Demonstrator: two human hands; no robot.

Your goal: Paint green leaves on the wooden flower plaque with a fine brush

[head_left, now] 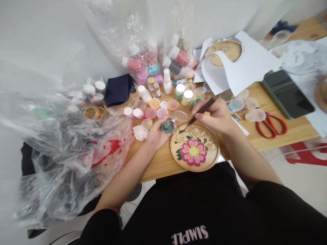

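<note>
A round wooden disc (176,156) lies at the table's front edge, bearing a pink flower with a yellow centre, green leaves and gold outlines. My left hand (157,133) is closed round a small open jar of green paint (168,127), held just left of the disc. My right hand (216,115) pinches a dark brown tool (204,107) like a pen. Its tip rests at the disc's upper left rim, close to the jar.
Several small paint pots (150,113) and bottles (167,81) crowd the table behind my hands. Crumpled clear plastic (63,149) fills the left. Red scissors (272,124), a dark phone (287,93), white paper (245,68) and loose lids (255,115) lie to the right.
</note>
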